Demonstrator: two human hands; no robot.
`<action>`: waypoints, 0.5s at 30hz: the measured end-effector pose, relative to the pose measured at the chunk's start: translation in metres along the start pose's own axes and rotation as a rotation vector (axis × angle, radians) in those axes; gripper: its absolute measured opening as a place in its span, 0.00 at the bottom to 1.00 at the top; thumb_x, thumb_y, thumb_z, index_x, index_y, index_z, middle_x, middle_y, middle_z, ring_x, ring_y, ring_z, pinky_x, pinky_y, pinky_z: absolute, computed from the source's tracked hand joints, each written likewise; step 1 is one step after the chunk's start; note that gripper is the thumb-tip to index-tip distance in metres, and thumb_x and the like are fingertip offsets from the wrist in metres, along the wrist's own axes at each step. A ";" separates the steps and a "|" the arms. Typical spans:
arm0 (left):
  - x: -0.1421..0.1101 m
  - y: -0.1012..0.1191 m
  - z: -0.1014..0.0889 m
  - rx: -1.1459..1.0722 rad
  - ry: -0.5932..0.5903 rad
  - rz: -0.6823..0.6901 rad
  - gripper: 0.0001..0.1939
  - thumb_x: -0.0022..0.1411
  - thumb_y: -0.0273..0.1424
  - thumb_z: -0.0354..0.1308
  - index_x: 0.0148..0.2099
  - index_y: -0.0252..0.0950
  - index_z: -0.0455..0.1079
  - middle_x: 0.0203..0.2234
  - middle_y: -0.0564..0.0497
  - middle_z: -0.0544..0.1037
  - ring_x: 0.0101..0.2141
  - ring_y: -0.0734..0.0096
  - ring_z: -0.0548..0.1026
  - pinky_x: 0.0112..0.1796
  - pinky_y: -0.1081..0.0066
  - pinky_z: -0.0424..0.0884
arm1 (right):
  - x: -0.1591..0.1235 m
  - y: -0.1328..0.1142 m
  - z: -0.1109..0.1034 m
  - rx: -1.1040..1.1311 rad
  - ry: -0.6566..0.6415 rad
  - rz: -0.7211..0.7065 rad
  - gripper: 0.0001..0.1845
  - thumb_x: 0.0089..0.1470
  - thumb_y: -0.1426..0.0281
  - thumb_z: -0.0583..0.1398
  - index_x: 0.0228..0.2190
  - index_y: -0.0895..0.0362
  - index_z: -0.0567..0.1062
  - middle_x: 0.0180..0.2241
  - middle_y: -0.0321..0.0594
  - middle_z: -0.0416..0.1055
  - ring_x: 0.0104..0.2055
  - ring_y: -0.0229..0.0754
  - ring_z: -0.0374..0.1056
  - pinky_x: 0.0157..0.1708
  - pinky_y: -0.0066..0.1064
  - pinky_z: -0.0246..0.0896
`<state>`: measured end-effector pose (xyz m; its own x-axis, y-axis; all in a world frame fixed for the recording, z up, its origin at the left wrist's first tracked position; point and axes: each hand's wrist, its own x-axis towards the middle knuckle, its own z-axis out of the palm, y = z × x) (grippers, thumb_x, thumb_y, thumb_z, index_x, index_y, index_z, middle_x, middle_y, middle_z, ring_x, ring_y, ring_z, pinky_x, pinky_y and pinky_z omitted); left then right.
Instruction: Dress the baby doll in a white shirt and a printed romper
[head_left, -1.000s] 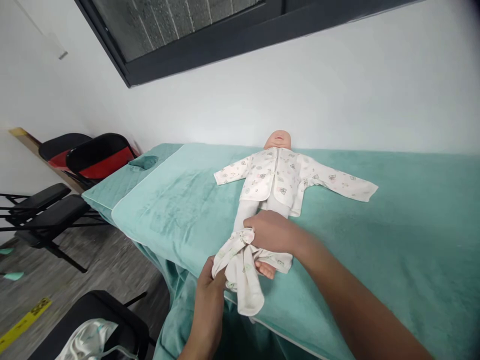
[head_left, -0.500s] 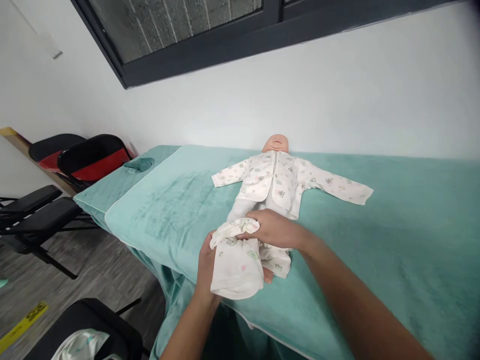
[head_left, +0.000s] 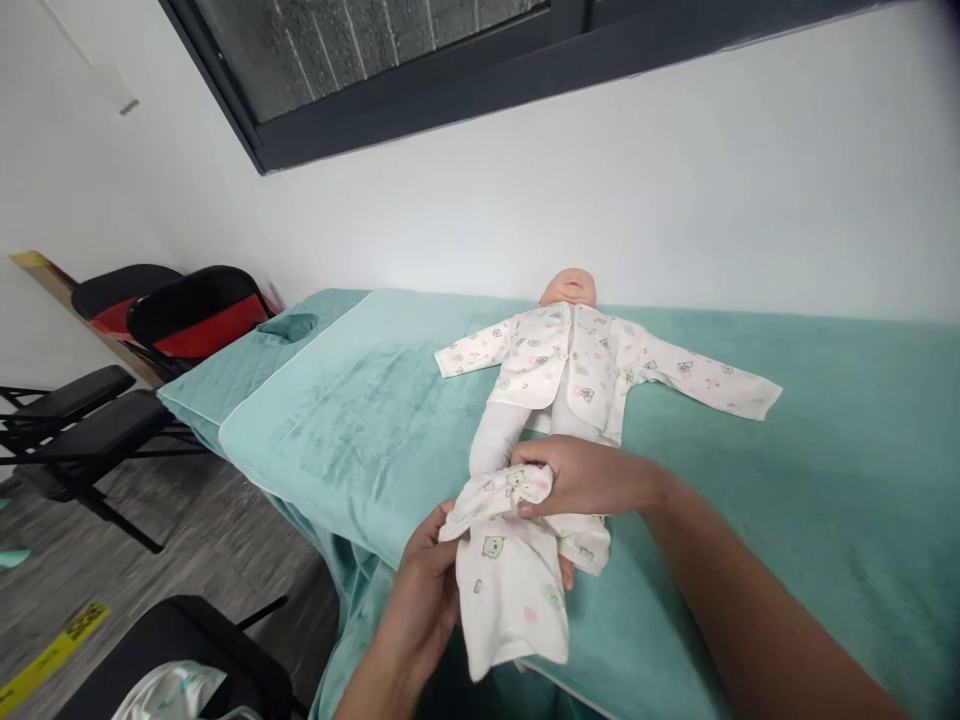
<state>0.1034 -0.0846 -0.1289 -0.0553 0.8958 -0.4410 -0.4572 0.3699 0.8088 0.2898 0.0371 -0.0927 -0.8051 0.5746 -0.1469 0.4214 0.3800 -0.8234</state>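
A baby doll [head_left: 573, 288] lies on its back on a teal towel [head_left: 360, 410], dressed in a white printed jacket [head_left: 570, 360] with the sleeves spread wide. Small white printed trousers [head_left: 510, 580] are bunched around the doll's lower legs and hang over the table's near edge. My left hand [head_left: 427, 590] is closed on the left side of the trousers' waistband. On the right side my right hand [head_left: 585, 478] pinches the bunched cloth, above the doll's shins. A bare doll foot shows just under the fabric.
The towel-covered table [head_left: 825, 480] stands against a white wall under a dark-framed window [head_left: 420, 70]. Black and red folding chairs [head_left: 187, 315] stand at the left. A black seat [head_left: 187, 650] with a pale cloth on it is at the bottom left.
Both hands have shifted slightly toward me and to the right with the trousers. The loose trouser leg now hangs lower over the table edge.
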 end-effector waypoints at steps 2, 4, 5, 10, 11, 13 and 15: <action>0.002 -0.001 -0.003 0.011 0.014 0.007 0.20 0.43 0.30 0.69 0.42 0.36 0.75 0.32 0.43 0.81 0.32 0.55 0.79 0.31 0.64 0.71 | 0.002 -0.002 0.002 -0.060 0.029 0.003 0.19 0.49 0.53 0.65 0.30 0.55 0.70 0.32 0.36 0.72 0.34 0.42 0.67 0.30 0.31 0.55; 0.008 0.000 -0.007 0.042 0.025 0.022 0.19 0.42 0.28 0.70 0.39 0.35 0.73 0.31 0.46 0.80 0.29 0.63 0.77 0.30 0.69 0.69 | 0.003 -0.004 0.003 -0.077 0.042 0.001 0.19 0.49 0.54 0.66 0.27 0.55 0.68 0.30 0.35 0.71 0.33 0.42 0.66 0.30 0.31 0.53; 0.011 0.001 -0.008 0.058 0.026 0.032 0.17 0.43 0.27 0.70 0.38 0.35 0.72 0.30 0.48 0.80 0.27 0.67 0.76 0.29 0.72 0.68 | 0.003 -0.005 0.004 -0.068 0.042 0.002 0.19 0.49 0.54 0.66 0.27 0.55 0.68 0.30 0.35 0.71 0.33 0.43 0.67 0.30 0.32 0.54; 0.020 0.009 -0.007 0.047 0.029 0.051 0.16 0.47 0.28 0.68 0.40 0.37 0.71 0.30 0.52 0.79 0.27 0.71 0.74 0.29 0.73 0.67 | 0.004 -0.004 0.007 -0.032 0.059 0.015 0.16 0.53 0.55 0.62 0.29 0.54 0.68 0.32 0.36 0.72 0.34 0.44 0.67 0.30 0.33 0.54; 0.021 0.010 -0.006 0.021 0.033 0.047 0.17 0.47 0.27 0.68 0.41 0.37 0.71 0.31 0.51 0.79 0.28 0.70 0.75 0.30 0.72 0.68 | 0.004 -0.003 0.008 -0.034 0.071 0.019 0.16 0.54 0.55 0.62 0.28 0.54 0.68 0.31 0.35 0.71 0.33 0.43 0.66 0.30 0.33 0.54; 0.022 0.011 -0.002 -0.044 0.036 0.031 0.19 0.46 0.27 0.69 0.42 0.37 0.71 0.31 0.51 0.79 0.28 0.68 0.75 0.32 0.70 0.70 | 0.006 -0.002 0.010 -0.041 0.101 0.035 0.16 0.54 0.55 0.61 0.28 0.54 0.66 0.30 0.34 0.69 0.32 0.42 0.64 0.29 0.32 0.53; 0.026 0.010 0.002 -0.076 0.032 0.034 0.19 0.45 0.27 0.69 0.41 0.37 0.72 0.30 0.51 0.79 0.29 0.67 0.76 0.33 0.68 0.71 | 0.007 -0.002 0.011 -0.042 0.137 0.053 0.16 0.53 0.56 0.61 0.28 0.54 0.65 0.29 0.33 0.68 0.32 0.41 0.64 0.30 0.32 0.54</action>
<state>0.0990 -0.0573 -0.1315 -0.0999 0.8988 -0.4269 -0.5202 0.3186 0.7924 0.2791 0.0322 -0.0978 -0.7178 0.6873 -0.1113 0.4815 0.3746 -0.7923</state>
